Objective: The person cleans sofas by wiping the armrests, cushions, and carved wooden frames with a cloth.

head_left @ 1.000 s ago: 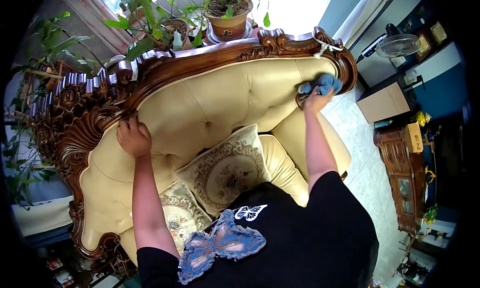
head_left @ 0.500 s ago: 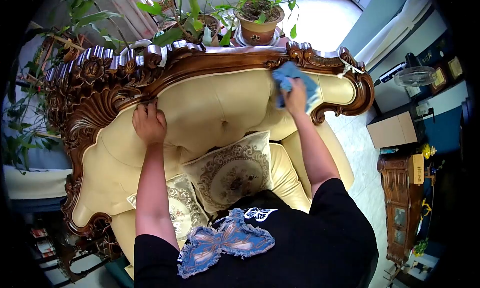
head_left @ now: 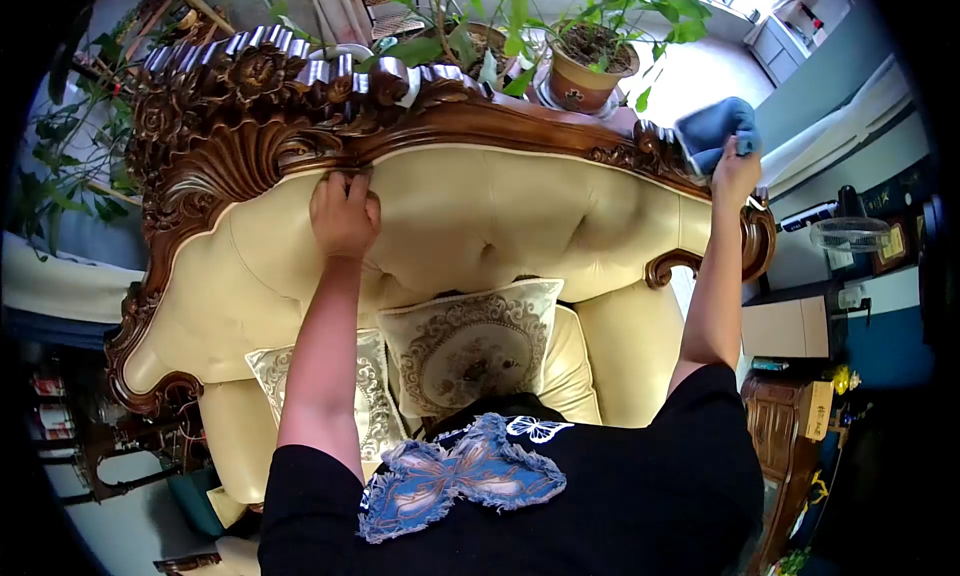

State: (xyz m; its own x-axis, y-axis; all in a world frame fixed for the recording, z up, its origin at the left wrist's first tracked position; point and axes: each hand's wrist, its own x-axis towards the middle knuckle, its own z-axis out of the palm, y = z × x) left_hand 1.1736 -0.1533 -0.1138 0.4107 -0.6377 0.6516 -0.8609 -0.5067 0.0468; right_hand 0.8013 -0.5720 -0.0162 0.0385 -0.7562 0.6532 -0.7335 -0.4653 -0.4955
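Observation:
A cream leather sofa (head_left: pixel 450 211) with a carved dark wood frame (head_left: pixel 440 124) stands in front of me. My left hand (head_left: pixel 345 216) rests against the top of the backrest, its fingers curled at the wood's lower edge; whether it grips the frame there I cannot tell. My right hand (head_left: pixel 736 171) is closed around a blue cloth (head_left: pixel 715 136), raised at the right end of the top rail. The cloth bunches above the fingers and covers part of the carving. Two patterned cushions, a larger one (head_left: pixel 475 351) and a smaller one (head_left: pixel 378 386), lean on the seat below.
Behind the top rail stand potted plants, one in a brown pot (head_left: pixel 590 76). To the right are a small fan (head_left: pixel 850 235), a cardboard box (head_left: pixel 787 328) and a wooden cabinet (head_left: pixel 785 436). More foliage (head_left: pixel 75 166) hangs at the left.
My right hand has carried the blue cloth from the backrest leather up and right to the end of the wood rail. My left hand stays at the backrest's top edge. The view has shifted.

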